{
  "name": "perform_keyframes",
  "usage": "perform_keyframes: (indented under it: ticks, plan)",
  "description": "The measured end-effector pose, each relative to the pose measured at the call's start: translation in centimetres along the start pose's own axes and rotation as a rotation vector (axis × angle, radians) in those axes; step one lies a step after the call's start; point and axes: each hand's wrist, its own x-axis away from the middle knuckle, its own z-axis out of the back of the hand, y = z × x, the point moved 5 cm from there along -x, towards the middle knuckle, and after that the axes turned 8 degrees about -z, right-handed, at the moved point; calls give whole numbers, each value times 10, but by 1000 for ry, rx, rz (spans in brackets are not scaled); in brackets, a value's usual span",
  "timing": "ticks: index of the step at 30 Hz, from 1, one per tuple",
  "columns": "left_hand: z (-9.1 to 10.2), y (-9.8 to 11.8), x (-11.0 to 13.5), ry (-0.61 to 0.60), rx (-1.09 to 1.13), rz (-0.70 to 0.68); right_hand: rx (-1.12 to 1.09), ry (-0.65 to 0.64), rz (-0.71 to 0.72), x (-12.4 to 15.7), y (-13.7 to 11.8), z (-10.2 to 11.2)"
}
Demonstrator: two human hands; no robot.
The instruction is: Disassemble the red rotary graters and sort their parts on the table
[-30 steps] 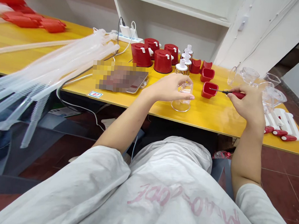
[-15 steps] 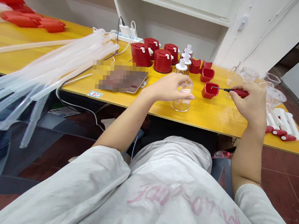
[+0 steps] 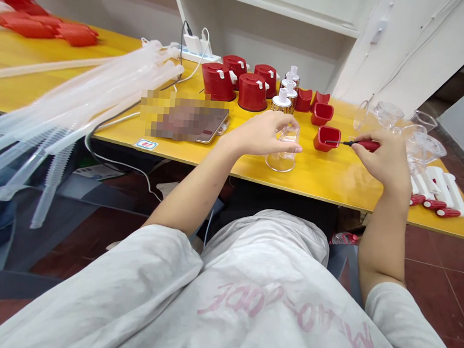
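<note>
My left hand (image 3: 264, 134) is wrapped over the top of a clear plastic cup (image 3: 282, 155) that stands on the yellow table (image 3: 327, 175). My right hand (image 3: 386, 161) pinches a small red-handled screwdriver (image 3: 357, 144). Its thin metal tip points left and reaches into a small red square cup (image 3: 326, 139) just right of the clear cup.
Behind stand red round caps (image 3: 252, 92), white pump heads (image 3: 281, 99) and more red cups (image 3: 321, 114). Clear funnels (image 3: 417, 142) and white tubes with red ends (image 3: 439, 196) lie at the right. Long clear corrugated tubes (image 3: 81, 110) overhang the left; a power strip (image 3: 193, 52) sits at the back.
The screwdriver rose slightly, then came back down with its tip at the red square cup. My left hand stayed on the clear cup. The view shifted a little.
</note>
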Motion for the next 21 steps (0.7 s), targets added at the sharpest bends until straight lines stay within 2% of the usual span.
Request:
perform_keyframes:
  ticks: [4, 9, 12, 16, 18, 21]
  plan:
    - [0, 0, 0, -3, -1, 2, -20, 47, -51, 3, 0, 11]
    - [1, 1, 0, -5, 1, 3, -2, 78, -26, 7, -9, 23]
    - [1, 1, 0, -6, -2, 5, -12, 105, -13, 6, -5, 17]
    - [1, 0, 0, -7, -5, 8, -28, 34, -41, -1, 6, -3]
    - [1, 0, 0, -12, -3, 9, -25, 57, -40, -1, 5, -3]
    - [2, 2, 0, -9, -7, 0, -19, 128, -24, 1, -2, 9]
